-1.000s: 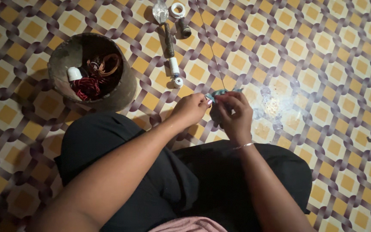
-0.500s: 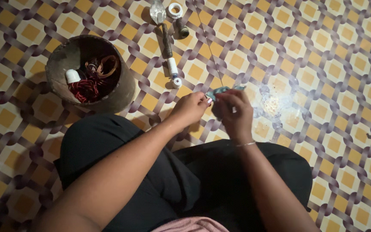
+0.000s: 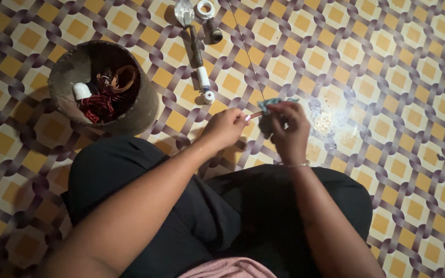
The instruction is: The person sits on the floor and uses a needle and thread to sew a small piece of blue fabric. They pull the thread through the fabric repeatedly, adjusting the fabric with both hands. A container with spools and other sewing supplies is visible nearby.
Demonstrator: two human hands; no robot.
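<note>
Sitting on a patterned floor, I hold both hands above my knees. My right hand grips a small teal-grey piece, perhaps cloth or a small part. My left hand pinches a thin reddish stick-like thing whose tip meets that piece. A thin thread or wire runs from the piece up toward the top of the view. A bracelet circles my right wrist.
A round dark basket at the left holds red wire, a brown coil and a white cap. On the floor ahead lie a white spool, a dark handled tool, a tape ring and a small dark spool.
My hands have stayed together over the same spot, with only small finger shifts on the small piece. The view has drifted slightly.
</note>
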